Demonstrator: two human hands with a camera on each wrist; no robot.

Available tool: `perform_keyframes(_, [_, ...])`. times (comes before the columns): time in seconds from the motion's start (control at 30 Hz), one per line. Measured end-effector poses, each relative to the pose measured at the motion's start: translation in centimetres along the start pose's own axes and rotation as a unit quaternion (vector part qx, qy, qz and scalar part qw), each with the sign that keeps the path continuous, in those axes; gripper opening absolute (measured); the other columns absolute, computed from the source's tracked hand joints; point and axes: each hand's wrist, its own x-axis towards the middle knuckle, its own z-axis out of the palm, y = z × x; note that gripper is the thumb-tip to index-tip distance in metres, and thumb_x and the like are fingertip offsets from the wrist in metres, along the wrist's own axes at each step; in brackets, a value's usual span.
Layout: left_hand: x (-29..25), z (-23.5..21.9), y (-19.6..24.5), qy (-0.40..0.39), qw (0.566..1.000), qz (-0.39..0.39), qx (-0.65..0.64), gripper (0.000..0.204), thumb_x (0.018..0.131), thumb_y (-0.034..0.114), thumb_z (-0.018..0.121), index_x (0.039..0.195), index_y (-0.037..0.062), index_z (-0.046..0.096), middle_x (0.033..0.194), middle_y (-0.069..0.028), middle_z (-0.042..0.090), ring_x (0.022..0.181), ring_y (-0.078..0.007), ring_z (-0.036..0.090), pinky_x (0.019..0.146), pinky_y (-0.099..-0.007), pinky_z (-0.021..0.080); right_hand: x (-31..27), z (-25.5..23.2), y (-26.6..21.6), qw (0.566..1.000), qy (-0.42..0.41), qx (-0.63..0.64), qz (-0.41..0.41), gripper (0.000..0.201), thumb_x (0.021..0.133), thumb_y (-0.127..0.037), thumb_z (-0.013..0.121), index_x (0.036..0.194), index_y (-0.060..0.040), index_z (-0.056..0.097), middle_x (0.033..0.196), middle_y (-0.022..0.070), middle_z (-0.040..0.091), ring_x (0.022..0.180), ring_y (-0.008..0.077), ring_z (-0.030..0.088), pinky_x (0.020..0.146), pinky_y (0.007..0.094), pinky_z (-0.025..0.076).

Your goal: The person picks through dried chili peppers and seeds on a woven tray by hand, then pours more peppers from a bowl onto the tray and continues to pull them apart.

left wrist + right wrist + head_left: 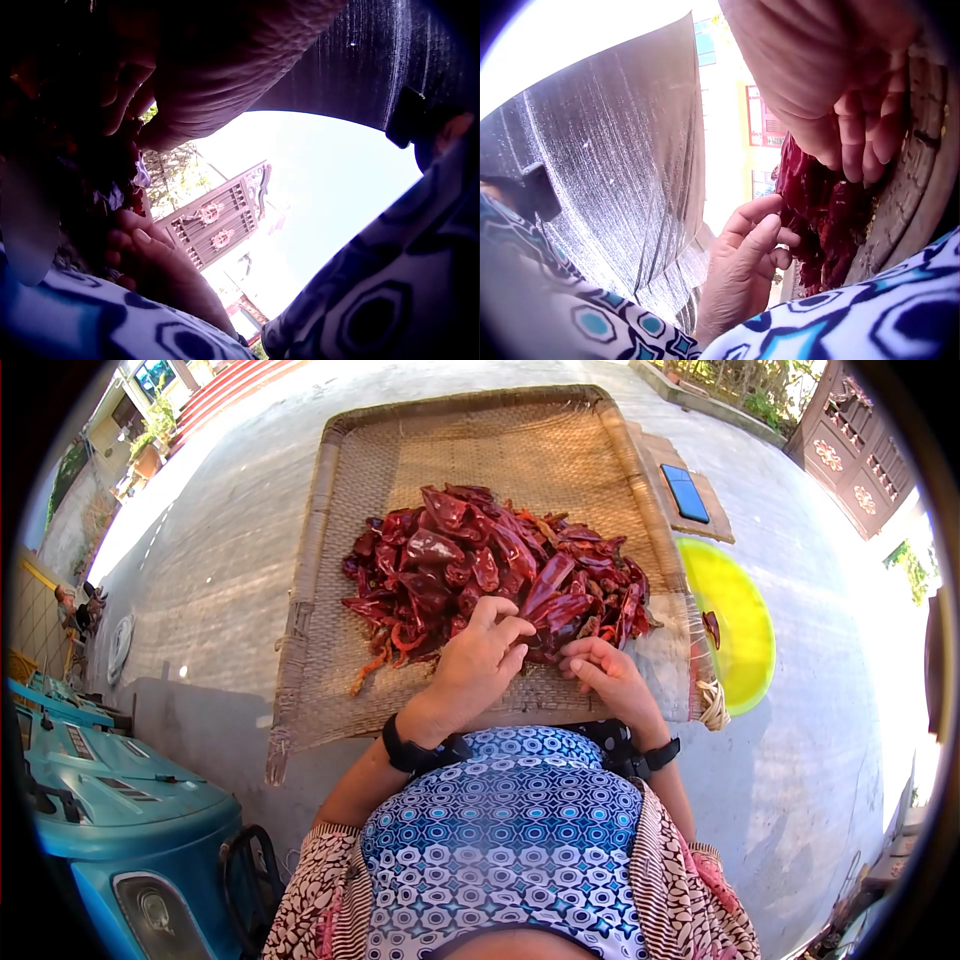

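Note:
A heap of glossy, dark red dried chili peppers (440, 550) lies on a woven mat tray (470, 450) in front of the person. At the heap's near edge, the left hand (478, 665) reaches in with bent, spread fingers, and its fingertips touch a large chili pepper (799, 172). To its right, the right hand (615, 682) has its fingers curled and pinches the lower end of that pepper between thumb and fingertips. In the left wrist view the right hand (161, 259) shows beyond the dark peppers. Parts of the pinched pepper are hidden by the fingers.
A bright yellow basin (735, 630) stands right of the tray, with a red pepper piece at its rim. A phone (685, 493) lies on a board (655, 455) behind it. A teal vehicle (140, 810) stands at the left. A metal gate (850, 455) is far right.

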Motion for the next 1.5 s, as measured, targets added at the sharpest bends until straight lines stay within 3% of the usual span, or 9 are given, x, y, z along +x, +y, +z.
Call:
perform_keyframes(0.23, [-0.4,0.1,-0.4,-0.079,0.996,-0.007,0.049,0.021,0.086,0.005,0.063,0.107,0.0049,0.062,0.121,-0.0147,0.048,0.088,-0.0263,0.066,0.075,-0.0362,0.054,0.0,0.0,0.0,1.0,-0.001,-0.015,-0.01,0.025,0.097,-0.019,0.056,0.117,-0.0037,0.059,0.101,0.0015,0.065,0.091,0.0087,0.059,0.073,0.0227,0.047])
perform_keyframes(0.43, [-0.4,0.4,-1.1,-0.072,0.997,-0.018,0.022,0.019,0.086,0.005,0.063,0.104,0.004,0.063,0.12,-0.0145,0.049,0.085,-0.0244,0.065,0.074,-0.0344,0.054,-0.2,0.2,-0.4,1.0,-0.002,-0.022,-0.005,0.026,0.097,-0.019,0.056,0.118,-0.0042,0.059,0.101,0.001,0.065,0.091,0.0083,0.059,0.073,0.0222,0.046])
perform_keyframes(0.93, [-0.6,0.7,-2.3,-0.095,0.995,0.009,0.015,0.016,0.086,0.007,0.063,0.102,0.0041,0.062,0.099,-0.0109,0.052,0.086,-0.0241,0.063,0.073,-0.033,0.052,0.1,0.2,0.4,0.996,-0.04,-0.063,-0.05,0.029,0.088,0.0,0.061,0.117,-0.0021,0.059,0.102,0.0033,0.063,0.091,0.0088,0.059,0.082,0.023,0.048])
perform_keyframes(1.33, [-0.7,0.7,-2.5,-0.091,0.996,0.019,0.005,0.016,0.086,0.008,0.064,0.101,0.0039,0.062,0.096,-0.0107,0.052,0.086,-0.0252,0.061,0.074,-0.0337,0.05,0.2,0.5,0.7,0.995,-0.019,-0.071,-0.06,0.024,0.093,-0.01,0.061,0.115,-0.0013,0.06,0.1,0.0043,0.065,0.093,0.0111,0.061,0.081,0.0254,0.049])
perform_keyframes(1.43, [-0.8,0.7,-2.6,-0.098,0.995,0.009,-0.003,0.016,0.084,0.009,0.062,0.099,0.0075,0.062,0.098,-0.0115,0.052,0.093,-0.0311,0.058,0.078,-0.0394,0.049,0.2,0.6,0.4,0.996,-0.017,-0.073,-0.057,0.023,0.093,-0.01,0.061,0.115,-0.0011,0.06,0.1,0.0043,0.065,0.093,0.0111,0.061,0.081,0.0254,0.049])
perform_keyframes(1.5, [-0.8,0.7,-2.7,-0.099,0.995,0.022,0.011,0.016,0.085,0.009,0.064,0.101,0.006,0.062,0.098,-0.0114,0.051,0.09,-0.0289,0.059,0.077,-0.0366,0.049,0.2,0.5,0.5,0.995,-0.015,-0.074,-0.058,0.023,0.094,-0.01,0.061,0.115,-0.0009,0.06,0.1,0.0045,0.065,0.093,0.011,0.061,0.082,0.0254,0.049])
